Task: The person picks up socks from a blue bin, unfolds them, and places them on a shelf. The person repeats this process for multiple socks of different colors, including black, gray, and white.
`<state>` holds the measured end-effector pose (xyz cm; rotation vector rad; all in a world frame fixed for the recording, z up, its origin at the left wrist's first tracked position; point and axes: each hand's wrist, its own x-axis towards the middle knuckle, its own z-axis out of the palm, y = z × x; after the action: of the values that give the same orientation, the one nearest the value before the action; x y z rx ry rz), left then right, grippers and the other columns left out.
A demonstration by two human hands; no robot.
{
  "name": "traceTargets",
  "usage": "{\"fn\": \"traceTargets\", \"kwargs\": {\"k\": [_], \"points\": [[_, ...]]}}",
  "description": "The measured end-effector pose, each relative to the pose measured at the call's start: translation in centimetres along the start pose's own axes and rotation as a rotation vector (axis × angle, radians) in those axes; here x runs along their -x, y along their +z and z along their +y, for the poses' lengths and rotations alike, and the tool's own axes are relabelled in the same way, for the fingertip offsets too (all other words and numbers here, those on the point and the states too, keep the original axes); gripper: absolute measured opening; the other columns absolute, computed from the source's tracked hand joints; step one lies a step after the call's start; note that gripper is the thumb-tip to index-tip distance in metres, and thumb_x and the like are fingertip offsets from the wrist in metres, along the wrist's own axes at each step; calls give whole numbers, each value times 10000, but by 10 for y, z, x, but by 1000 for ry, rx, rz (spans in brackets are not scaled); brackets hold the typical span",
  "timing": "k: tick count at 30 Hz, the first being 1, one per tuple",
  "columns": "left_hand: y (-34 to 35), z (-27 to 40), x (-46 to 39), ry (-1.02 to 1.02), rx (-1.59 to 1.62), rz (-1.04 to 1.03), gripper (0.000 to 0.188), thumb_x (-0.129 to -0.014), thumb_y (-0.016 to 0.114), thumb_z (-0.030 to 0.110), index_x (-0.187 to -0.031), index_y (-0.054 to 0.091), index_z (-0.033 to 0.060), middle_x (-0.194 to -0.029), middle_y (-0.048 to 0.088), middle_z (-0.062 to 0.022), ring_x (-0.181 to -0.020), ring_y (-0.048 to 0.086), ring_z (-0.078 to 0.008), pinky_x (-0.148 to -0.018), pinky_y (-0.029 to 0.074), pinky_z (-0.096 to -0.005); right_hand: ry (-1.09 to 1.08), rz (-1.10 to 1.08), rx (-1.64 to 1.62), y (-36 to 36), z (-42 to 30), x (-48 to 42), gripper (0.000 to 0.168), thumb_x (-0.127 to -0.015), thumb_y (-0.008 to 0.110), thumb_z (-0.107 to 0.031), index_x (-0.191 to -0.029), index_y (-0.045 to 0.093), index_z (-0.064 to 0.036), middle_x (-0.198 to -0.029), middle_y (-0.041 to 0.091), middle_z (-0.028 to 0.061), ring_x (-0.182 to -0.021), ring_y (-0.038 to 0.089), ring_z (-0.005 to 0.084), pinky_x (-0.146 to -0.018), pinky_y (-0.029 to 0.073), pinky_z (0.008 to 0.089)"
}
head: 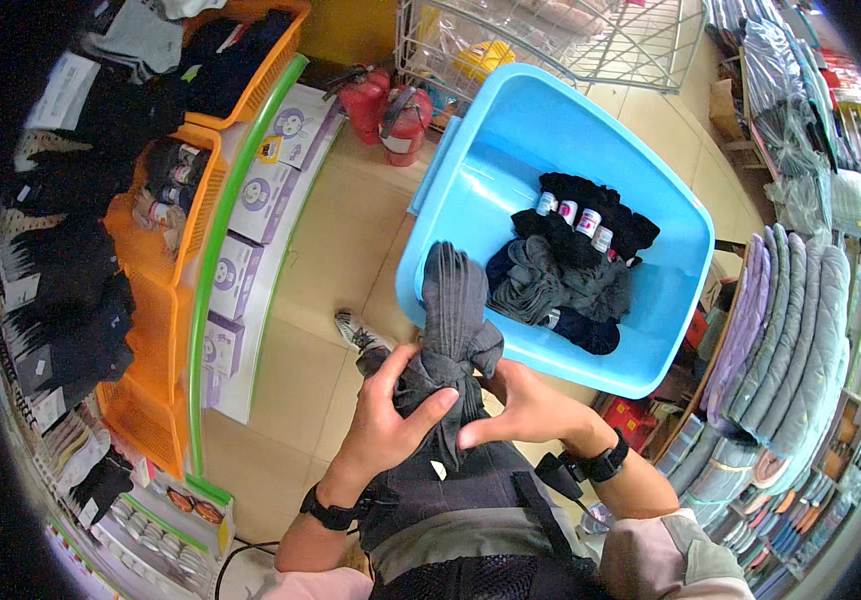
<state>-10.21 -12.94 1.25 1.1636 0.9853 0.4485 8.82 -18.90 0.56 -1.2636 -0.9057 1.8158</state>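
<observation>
A bundle of dark grey socks (456,322), gathered and knotted around its middle, is held over the near left rim of a light blue plastic tub (490,105). My left hand (393,420) grips the bundle, its thumb lying across the front below the knot. Beside the knot is my right hand (543,409), thumb spread apart and fingertips hidden behind the cloth, so its grip is unclear. Inside the tub lie black socks with paper bands (580,217), loose dark grey socks (528,277) and a rolled navy pair (591,330).
Orange baskets (167,322) and hanging black socks (77,285) line the left shelf, above purple-white boxes (239,274). Red fire extinguishers (406,124) stand beyond, near a wire cart (550,37). Folded quilted mats (783,330) are stacked at right. A shoe (355,330) shows on the tiled floor.
</observation>
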Motion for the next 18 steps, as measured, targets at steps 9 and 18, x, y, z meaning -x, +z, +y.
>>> {"fn": "traceTargets", "kwargs": {"k": [9,18], "points": [[-21,-23,3,169,-107,281,122,-894,620,72,-849,556,-21,-1002,610,-125,-843,600,-190,-754,458,-278,-16,384,-167,40,-20,-30,366,-855,679,-50,-1194,566,28,-1110,654,91,-1007,616,168,-921,481,324],[-45,-13,9,388,-123,114,851,-763,775,171,-1409,251,-9,-1456,341,-285,-1356,381,-359,-1091,331,-416,-71,283,-362,66,-31,-45,420,-877,612,-50,-1270,483,26,-1147,627,115,-1001,622,198,-913,489,345]]}}
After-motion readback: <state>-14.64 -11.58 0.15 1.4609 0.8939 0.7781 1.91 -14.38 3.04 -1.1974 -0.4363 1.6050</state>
